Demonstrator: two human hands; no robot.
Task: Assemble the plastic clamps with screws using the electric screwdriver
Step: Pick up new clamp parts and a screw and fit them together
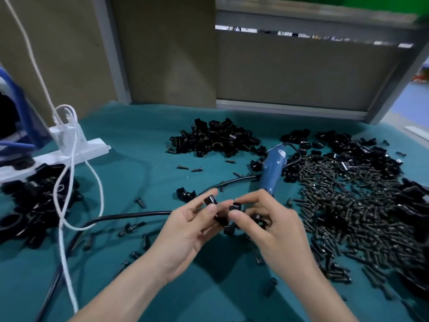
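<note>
My left hand (188, 228) pinches one black plastic clamp half (210, 201) between thumb and fingers. My right hand (271, 226) pinches a second black clamp half (235, 208) right beside it, the two pieces nearly touching above the teal table cover (139, 140). More black parts show under my right fingers, partly hidden. The blue electric screwdriver (272, 168) lies on the cover just beyond my hands, its black cable (130, 216) running left. A large spread of black screws (348, 205) lies to the right.
A pile of black clamp halves (216, 138) sits at the back centre, another pile (34, 205) at the left. A white power strip (69, 154) with a white cord (65, 252) stands at left. Loose screws dot the cover. Beige panels rise behind.
</note>
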